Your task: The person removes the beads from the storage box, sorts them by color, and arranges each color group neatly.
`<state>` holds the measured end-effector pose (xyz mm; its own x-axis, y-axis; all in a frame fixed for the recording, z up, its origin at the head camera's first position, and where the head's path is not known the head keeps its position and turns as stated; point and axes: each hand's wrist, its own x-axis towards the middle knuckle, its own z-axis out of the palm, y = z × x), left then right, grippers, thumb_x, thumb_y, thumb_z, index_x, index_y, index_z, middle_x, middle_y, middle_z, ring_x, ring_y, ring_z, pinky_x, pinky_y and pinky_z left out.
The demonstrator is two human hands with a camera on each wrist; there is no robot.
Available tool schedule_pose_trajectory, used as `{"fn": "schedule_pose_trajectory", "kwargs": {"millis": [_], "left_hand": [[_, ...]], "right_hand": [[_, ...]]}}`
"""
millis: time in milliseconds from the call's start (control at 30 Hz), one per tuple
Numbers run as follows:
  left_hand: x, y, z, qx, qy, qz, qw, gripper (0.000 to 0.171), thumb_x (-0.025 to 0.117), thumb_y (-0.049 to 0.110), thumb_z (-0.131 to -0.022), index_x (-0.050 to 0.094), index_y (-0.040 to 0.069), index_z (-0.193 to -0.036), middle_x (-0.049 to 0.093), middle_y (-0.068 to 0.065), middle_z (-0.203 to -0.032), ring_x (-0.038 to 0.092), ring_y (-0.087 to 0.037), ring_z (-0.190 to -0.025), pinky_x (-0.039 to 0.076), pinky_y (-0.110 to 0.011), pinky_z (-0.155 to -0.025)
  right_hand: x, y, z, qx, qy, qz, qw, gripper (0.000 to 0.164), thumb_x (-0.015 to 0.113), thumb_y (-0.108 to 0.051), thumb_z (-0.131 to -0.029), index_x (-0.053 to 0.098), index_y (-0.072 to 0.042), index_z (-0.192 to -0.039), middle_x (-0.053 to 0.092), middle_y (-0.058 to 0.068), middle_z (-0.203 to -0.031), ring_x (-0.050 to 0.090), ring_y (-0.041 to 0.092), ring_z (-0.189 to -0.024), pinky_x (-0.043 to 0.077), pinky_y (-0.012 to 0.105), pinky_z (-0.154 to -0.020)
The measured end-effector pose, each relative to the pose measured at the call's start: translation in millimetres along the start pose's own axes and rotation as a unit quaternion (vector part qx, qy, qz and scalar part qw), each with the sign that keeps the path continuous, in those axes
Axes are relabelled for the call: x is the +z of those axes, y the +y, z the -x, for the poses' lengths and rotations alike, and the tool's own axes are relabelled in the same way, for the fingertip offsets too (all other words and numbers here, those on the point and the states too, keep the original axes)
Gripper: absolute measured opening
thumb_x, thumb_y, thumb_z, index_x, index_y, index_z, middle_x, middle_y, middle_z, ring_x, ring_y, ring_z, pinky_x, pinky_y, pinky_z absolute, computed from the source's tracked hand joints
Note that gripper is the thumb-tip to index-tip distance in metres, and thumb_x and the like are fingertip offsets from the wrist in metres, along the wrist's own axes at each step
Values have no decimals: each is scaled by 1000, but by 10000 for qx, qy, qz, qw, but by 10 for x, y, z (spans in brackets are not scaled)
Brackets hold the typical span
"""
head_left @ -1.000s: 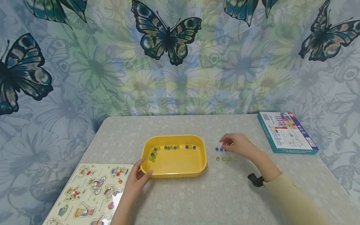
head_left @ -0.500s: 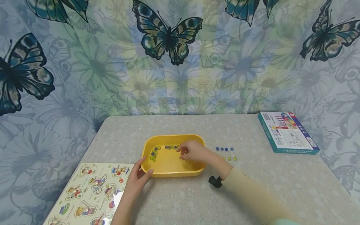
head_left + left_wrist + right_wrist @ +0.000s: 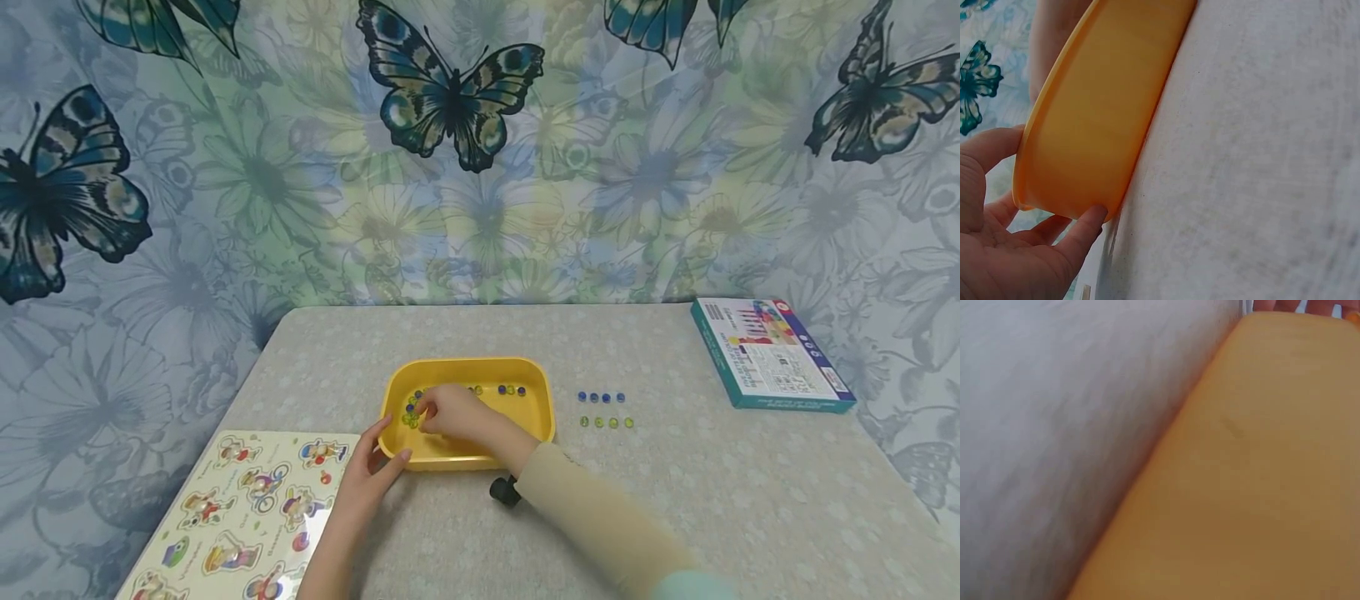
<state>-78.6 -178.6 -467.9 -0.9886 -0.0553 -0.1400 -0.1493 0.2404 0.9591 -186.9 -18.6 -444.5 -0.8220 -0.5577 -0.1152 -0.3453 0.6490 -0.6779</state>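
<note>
A shallow yellow tray (image 3: 525, 433) stands on the table. My left hand (image 3: 363, 479) holds its left end, fingers at the rim; the left wrist view shows the hand (image 3: 1029, 231) against the outer wall. Inside the tray, my right hand (image 3: 465, 417) has bent fingers close to a curved group of blue and green beads (image 3: 409, 420). Whether those fingers pinch a bead is too small to tell. Another short row of beads (image 3: 512, 390) lies at the tray's right, and the right hand partly hides the middle row. The right wrist view shows mostly the tray's wall (image 3: 1241, 456).
Right of the tray lie a row of blue beads (image 3: 594, 397) and a row of green beads (image 3: 598, 422). A flat teal-edged box (image 3: 780, 354) rests at the back right. A picture sheet (image 3: 225, 517) lies at the front left, partly under the left forearm.
My right hand has moved left from the blue bead row outside the tray, across the tray, to its left bead group. The left hand has stayed on the tray.
</note>
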Motion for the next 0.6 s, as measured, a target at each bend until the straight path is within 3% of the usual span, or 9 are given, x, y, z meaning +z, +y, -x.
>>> {"fn": "schedule_pose_trajectory", "kwargs": {"millis": [167,400,600], "left_hand": [[2,-12,-14,32,-3,23,10000,63,65,27,-88,34,26,-142,25,-4,-151,32,-33,-134,31,-49,-106],[6,-12,-26,113,6,88,9999,62,65,26,-88,34,24,-142,26,-5,-150,33,-33,-133,30,-48,-106],[9,-8,-20,79,18,44,10000,63,65,26,-88,34,24,-142,26,-5,-150,33,-33,-133,31,-48,-106]], "right_hand": [[105,-74,-105,194,54,434,9989,19,71,-17,-82,69,-11,-100,58,-7,-72,51,7,-60,43,18,-55],[167,-154,-160,269,141,1194,9924,10,69,-16,-83,69,-15,-93,62,-9,-81,51,7,-74,46,21,-73],[189,-175,-149,492,-19,1310,9902,5,69,-14,-83,69,-17,-86,60,-9,-79,50,9,-73,44,22,-68]]}}
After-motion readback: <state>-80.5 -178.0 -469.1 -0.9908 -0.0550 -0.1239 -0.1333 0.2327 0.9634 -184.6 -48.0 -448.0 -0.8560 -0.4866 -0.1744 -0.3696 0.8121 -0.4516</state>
